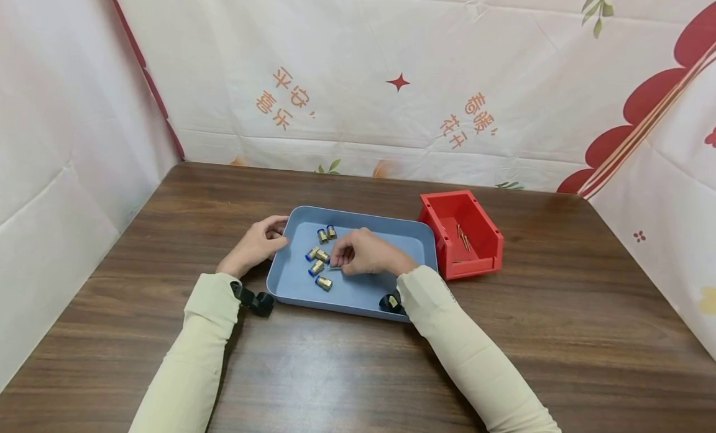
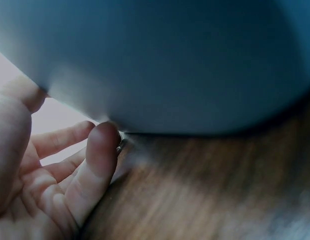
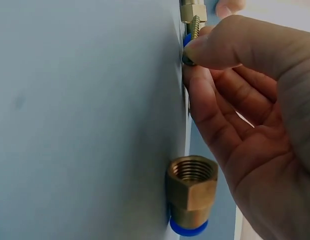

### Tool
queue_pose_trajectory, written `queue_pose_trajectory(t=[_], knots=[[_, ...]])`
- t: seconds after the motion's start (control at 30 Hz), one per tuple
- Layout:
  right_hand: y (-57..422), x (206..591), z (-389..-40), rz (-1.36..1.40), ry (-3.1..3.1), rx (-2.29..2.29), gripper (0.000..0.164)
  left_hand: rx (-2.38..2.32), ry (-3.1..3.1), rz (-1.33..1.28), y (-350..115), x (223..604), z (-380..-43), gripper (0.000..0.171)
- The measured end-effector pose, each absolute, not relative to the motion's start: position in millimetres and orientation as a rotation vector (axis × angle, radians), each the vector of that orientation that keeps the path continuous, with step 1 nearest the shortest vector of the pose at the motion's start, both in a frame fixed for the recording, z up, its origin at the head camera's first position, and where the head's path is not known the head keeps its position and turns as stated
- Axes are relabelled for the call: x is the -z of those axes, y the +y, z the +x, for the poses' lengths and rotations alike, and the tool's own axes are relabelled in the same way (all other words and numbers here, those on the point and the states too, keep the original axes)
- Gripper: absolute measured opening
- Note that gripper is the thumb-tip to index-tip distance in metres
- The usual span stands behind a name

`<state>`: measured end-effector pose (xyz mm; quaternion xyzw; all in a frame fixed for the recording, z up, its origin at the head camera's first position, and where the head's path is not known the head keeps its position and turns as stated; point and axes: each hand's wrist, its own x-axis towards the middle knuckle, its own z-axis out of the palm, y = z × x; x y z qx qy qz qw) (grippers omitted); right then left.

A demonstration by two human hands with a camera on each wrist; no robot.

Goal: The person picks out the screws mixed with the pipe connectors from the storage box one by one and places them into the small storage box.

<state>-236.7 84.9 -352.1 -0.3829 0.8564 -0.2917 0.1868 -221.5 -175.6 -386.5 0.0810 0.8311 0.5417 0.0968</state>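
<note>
A shallow blue-grey tray (image 1: 347, 305) lies on the table with several brass push-in fittings (image 1: 324, 283) in its left half, each with a blue collar. At the tray's left end, my left hand (image 1: 254, 245) holds the rim; its fingertips (image 2: 102, 142) meet the outer wall low down in the left wrist view. Over the middle of the tray, my right hand (image 1: 366, 253) pinches a small brass-coloured screw (image 3: 195, 27) between thumb and index finger. The screw's head is partly hidden by the thumb. One fitting (image 3: 192, 190) stands out below the right hand in the right wrist view.
A red bin (image 1: 475, 268) sits against the tray's right end with several brass-coloured screws (image 1: 463, 239) inside. Both rest on a dark wooden table (image 1: 313, 371). A white printed cloth (image 1: 358, 79) hangs behind the table and along its sides.
</note>
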Motion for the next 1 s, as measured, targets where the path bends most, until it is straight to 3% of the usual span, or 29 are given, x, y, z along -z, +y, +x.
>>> queue_pose_trajectory(t=[1.0], knots=[[92, 343, -240, -1.090, 2.436, 0.989, 0.016, -1.615, 2.457, 0.250, -176, 386, -222, 0.052]])
